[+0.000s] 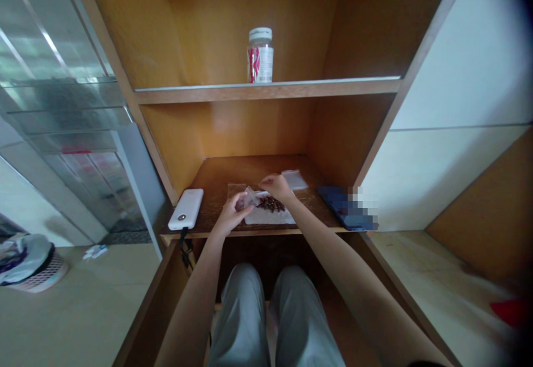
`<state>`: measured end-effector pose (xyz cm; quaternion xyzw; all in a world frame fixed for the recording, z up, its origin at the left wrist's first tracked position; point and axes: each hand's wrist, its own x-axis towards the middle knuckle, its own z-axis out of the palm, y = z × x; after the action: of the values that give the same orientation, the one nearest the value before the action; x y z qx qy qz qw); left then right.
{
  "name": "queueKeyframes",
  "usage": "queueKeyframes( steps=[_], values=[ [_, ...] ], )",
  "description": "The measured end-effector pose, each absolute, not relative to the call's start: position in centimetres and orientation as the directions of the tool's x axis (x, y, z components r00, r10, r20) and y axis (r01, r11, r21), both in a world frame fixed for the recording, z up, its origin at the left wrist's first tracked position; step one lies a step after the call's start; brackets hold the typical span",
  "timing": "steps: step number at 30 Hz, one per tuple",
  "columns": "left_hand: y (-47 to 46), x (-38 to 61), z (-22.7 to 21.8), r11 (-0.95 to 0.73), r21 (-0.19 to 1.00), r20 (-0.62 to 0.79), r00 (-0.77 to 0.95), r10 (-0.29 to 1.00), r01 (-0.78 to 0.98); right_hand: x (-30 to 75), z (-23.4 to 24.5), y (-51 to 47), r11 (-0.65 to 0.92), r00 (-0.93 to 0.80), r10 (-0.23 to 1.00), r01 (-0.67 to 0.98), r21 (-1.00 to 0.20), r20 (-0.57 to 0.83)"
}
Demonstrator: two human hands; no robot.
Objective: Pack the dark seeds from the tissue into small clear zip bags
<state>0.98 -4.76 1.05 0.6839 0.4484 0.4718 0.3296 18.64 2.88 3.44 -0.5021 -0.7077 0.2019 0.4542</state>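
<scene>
My left hand is closed on a small clear plastic bag, which it holds tilted over the left side of a white sheet. Small dark reddish-brown pieces lie heaped on that sheet, too small to name. Just beyond the heap, my right hand hovers with thumb and fingertips pinched together. Whatever may be between those fingertips is too small to see. Another clear bag lies flat behind my left hand. A stack of pale plastic bags rests to the right of my right hand.
A white power bank with a black cable stands at the board's left edge. A dark phone lies at the right edge. On the shelf above is a white-capped bottle. My knees are under the board; a basket sits on the floor left.
</scene>
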Motion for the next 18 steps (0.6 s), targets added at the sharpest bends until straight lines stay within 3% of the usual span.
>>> queueKeyframes(
  steps=[3,7,11,15,18],
  values=[
    [-5.0,1.0,1.3,-0.385,0.867,0.351,0.16,0.923,0.316,18.3,3.5,1.3,0.478,0.08,0.848,0.312,-0.821,0.524],
    [-5.0,0.9,1.3,-0.393,0.852,0.358,0.163,0.919,0.346,17.3,2.7,-1.1,0.52,0.131,0.823,0.216,-0.826,0.553],
    [-4.7,0.9,1.0,-0.401,0.848,0.369,0.156,0.916,0.348,17.3,2.4,-1.8,0.561,-0.038,0.822,0.231,-0.795,0.569],
    [-4.6,0.9,0.8,-0.364,0.871,0.339,0.132,0.931,0.329,20.0,3.2,-0.5,0.547,0.021,0.823,0.243,-0.801,0.568],
    [-4.6,0.9,0.8,-0.358,0.879,0.331,0.135,0.934,0.316,22.9,3.4,0.5,0.502,-0.126,0.858,0.42,-0.756,0.499]
  ],
)
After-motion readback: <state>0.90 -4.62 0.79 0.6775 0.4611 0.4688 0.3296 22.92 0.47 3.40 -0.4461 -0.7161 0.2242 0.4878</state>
